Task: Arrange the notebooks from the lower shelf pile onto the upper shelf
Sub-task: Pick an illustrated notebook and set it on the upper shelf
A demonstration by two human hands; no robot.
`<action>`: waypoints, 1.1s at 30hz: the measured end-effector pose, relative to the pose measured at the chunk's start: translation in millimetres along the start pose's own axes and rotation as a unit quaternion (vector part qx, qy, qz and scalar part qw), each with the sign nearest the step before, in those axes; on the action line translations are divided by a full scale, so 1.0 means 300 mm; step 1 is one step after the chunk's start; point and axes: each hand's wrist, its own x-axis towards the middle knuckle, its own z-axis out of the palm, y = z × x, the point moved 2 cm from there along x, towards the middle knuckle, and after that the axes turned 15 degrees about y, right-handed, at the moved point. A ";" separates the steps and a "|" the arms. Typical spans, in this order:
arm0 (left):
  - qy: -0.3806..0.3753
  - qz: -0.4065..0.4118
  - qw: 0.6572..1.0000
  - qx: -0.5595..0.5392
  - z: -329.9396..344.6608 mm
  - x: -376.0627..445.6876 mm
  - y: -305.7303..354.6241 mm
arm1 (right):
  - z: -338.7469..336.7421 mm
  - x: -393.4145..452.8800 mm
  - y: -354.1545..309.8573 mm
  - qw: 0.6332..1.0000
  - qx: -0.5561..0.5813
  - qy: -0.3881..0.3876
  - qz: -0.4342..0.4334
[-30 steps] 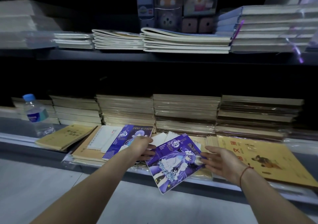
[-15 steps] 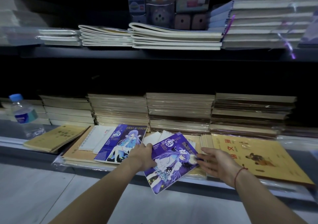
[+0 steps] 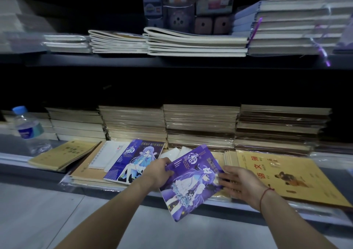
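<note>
We record the purple notebook (image 3: 191, 180) at lower centre of the frame, tilted and overhanging the lower shelf (image 3: 23, 159) edge. The left hand (image 3: 158, 172) grips its left edge, fingers curled around it. The right hand (image 3: 242, 183) lies with fingers extended against its right edge; whether the thumb pinches it, we cannot tell. A second blue notebook (image 3: 133, 160) lies flat just left of the left hand. The upper shelf (image 3: 191, 62) carries white notebook stacks (image 3: 196, 44). A water bottle (image 3: 28, 130) stands at far left.
</note>
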 end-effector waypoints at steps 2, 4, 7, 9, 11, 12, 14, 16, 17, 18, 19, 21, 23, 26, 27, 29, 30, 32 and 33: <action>0.003 -0.002 1.000 -0.023 -0.010 -0.002 0.005 | 0.003 -0.002 -0.003 1.000 0.002 0.000 -0.001; 0.002 -0.001 0.999 -0.037 -0.017 -0.004 0.007 | 0.004 -0.001 -0.003 1.000 -0.002 0.001 -0.002; -0.010 -0.047 0.986 -0.157 -0.028 -0.016 0.015 | 0.000 0.003 0.000 1.000 -0.009 0.000 -0.006; -0.021 -0.104 0.956 -0.275 -0.037 -0.028 0.028 | -0.002 0.003 0.002 1.000 -0.013 -0.002 -0.009; -0.011 -0.145 0.930 -0.339 -0.039 -0.024 0.035 | -0.003 0.011 0.002 1.000 -0.005 0.000 -0.010; -0.006 -0.159 0.921 -0.355 -0.036 -0.020 0.039 | -0.002 0.014 0.001 1.000 0.002 0.001 -0.009; -0.007 -0.181 0.912 -0.367 -0.025 -0.019 0.055 | 0.006 0.018 0.000 1.000 0.018 -0.004 -0.007; -0.017 -0.209 0.895 -0.393 -0.005 -0.025 0.079 | 0.024 0.011 -0.006 0.999 0.032 -0.027 0.002; -0.026 -0.223 0.885 -0.407 0.007 -0.031 0.093 | 0.034 0.005 -0.011 0.998 0.040 -0.038 0.004; -0.036 -0.233 0.880 -0.414 0.021 -0.036 0.107 | 0.044 0.003 -0.015 0.998 0.044 -0.042 -0.002; -0.047 -0.238 0.877 -0.416 0.033 -0.041 0.120 | 0.050 0.006 -0.018 0.998 0.043 -0.032 -0.016; -0.073 -0.240 0.874 -0.415 0.052 -0.053 0.146 | 0.047 0.029 -0.021 0.997 0.050 0.022 -0.052; -0.099 -0.228 0.886 -0.392 0.061 -0.061 0.166 | 0.027 0.040 -0.027 0.992 0.052 0.077 -0.081; -0.073 -0.187 0.920 -0.338 0.075 -0.036 0.149 | -0.008 0.057 -0.029 0.982 0.040 0.142 -0.116; -0.034 -0.181 0.930 -0.318 0.075 -0.022 0.130 | -0.021 0.062 -0.029 0.978 0.039 0.164 -0.123; 0.048 -0.185 0.942 -0.276 0.062 0.000 0.091 | -0.047 0.071 -0.027 0.972 0.047 0.199 -0.118; 0.079 -0.189 0.946 -0.250 0.055 0.009 0.070 | -0.057 0.073 -0.025 0.970 0.056 0.208 -0.109; 0.093 -0.193 0.956 -0.203 0.048 0.021 0.039 | -0.073 0.081 -0.013 0.970 0.065 0.219 -0.089; 0.084 -0.193 0.960 -0.187 0.050 0.022 0.030 | -0.078 0.084 -0.007 0.970 0.062 0.223 -0.081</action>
